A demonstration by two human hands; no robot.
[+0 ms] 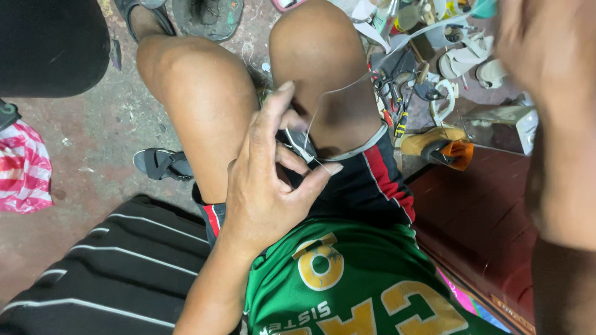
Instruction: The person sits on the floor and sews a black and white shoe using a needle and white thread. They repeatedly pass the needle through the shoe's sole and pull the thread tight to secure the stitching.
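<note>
My left hand (270,177) rests between my knees and pinches a small dark piece of footwear (302,144) against my lap, thumb and fingers closed on it. A thin pale thread (347,84) runs from that piece up and to the right toward my right hand (549,43). My right hand is raised close to the camera at the upper right, blurred, and seems to pull the thread taut; its fingers cannot be made out clearly.
A black sandal (162,164) lies on the concrete floor at left. A pink striped bag (23,167) sits at the left edge. Tools, white sandals (462,59) and scraps crowd the floor at upper right. A dark red box (484,217) stands beside my right thigh.
</note>
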